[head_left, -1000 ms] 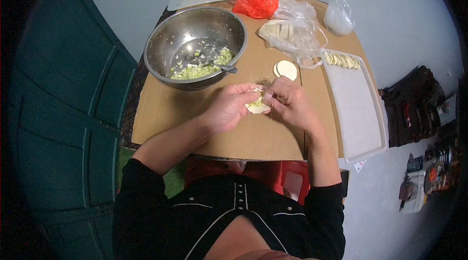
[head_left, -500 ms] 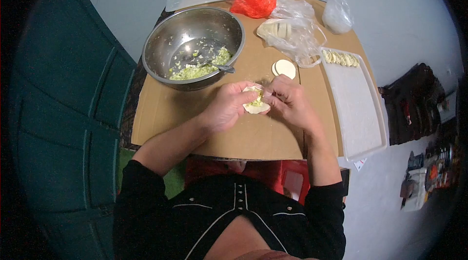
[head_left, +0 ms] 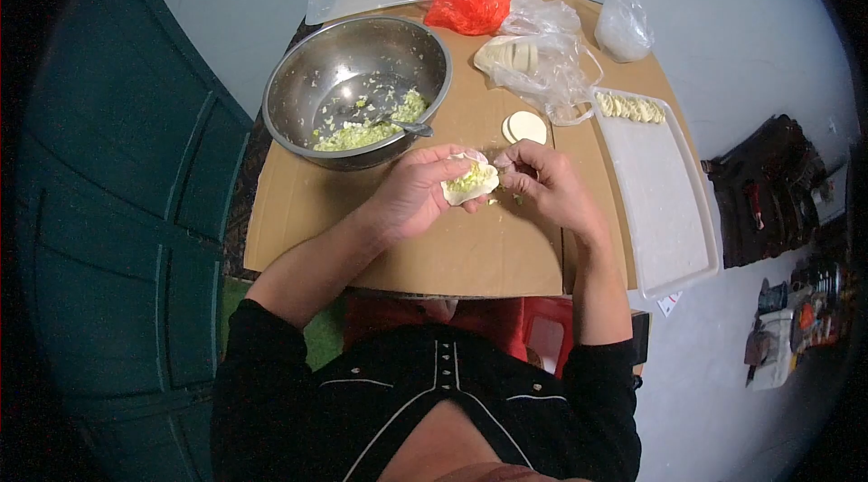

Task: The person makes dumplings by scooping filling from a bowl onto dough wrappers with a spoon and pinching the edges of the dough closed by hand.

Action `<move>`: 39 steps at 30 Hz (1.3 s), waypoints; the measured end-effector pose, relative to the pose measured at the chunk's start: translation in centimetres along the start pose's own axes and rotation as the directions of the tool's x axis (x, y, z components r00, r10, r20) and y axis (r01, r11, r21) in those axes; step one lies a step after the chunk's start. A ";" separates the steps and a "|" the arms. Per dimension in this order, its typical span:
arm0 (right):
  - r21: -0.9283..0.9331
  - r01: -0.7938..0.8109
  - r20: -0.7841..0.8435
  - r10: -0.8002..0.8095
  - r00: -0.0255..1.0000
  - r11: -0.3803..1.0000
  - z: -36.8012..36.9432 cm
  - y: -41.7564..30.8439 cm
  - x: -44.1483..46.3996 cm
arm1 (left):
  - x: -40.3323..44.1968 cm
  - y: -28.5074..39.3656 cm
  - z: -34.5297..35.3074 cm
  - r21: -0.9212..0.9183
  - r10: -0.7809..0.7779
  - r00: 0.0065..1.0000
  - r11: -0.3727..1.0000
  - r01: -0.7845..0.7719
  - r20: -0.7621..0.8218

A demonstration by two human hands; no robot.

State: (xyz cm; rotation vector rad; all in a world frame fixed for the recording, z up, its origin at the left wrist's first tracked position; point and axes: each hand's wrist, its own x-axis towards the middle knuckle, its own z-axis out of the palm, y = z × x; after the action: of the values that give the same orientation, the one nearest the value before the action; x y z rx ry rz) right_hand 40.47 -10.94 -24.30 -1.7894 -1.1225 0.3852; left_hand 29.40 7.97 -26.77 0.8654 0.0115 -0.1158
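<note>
1. Holding a dough round (head_left: 459,197) in our left hand (head_left: 418,193), we kept it tilted over the table, thumb lapping its upper part, with chopped filling (head_left: 472,180) heaped on it.
2. Our right hand (head_left: 550,185) stood just beside the dough's right edge, fingers curled in and narrow; we could not tell whether they touched or pinched anything.
3. Our forearms crossed the near edge of the cardboard-covered table (head_left: 407,265). Brown cardboard stretched from our right hand to the raised rim of the white tray (head_left: 669,211).
4. We saw a small white tag (head_left: 669,303) below the tray's near end, its marks too small to read.
5. Ahead of our left hand the steel bowl (head_left: 294,102) blocked the way, more filling inside, a spoon (head_left: 414,128) jutting over its rim.
6. Just beyond our right hand lay two overlapping dough circles (head_left: 526,127).
7. Farther back we had a clear bag (head_left: 562,84) around stacked dough, a red bag (head_left: 470,4) and another see-through bag (head_left: 624,25).
8. Folded dumplings (head_left: 630,108) lined the tray's far end.
</note>
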 end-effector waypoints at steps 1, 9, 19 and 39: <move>0.000 0.000 0.000 0.000 1.000 1.000 0.0 -0.2 0.0 | 0.0 0.1 0.0 -0.003 -0.009 1.000 1.000 0.009 0.018; 0.229 -0.013 0.083 -0.006 0.997 0.973 0.5 -0.4 0.0 | -0.1 0.2 0.6 0.021 -0.051 0.999 0.998 0.051 0.009; 0.162 -0.003 0.128 -0.017 0.992 0.987 0.9 0.6 0.2 | -0.2 -0.2 0.8 0.175 -0.018 1.000 0.984 0.016 0.011; 0.052 0.122 -0.105 -0.116 0.988 0.991 2.5 1.3 0.3 | -0.1 0.0 0.8 0.226 0.034 0.999 0.974 -0.030 -0.013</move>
State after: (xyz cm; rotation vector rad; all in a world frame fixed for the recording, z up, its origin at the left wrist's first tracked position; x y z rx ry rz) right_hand 39.60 -9.44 -26.60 -1.6633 -1.1288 0.2507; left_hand 29.22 7.33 -26.25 1.0934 -0.0002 -0.0807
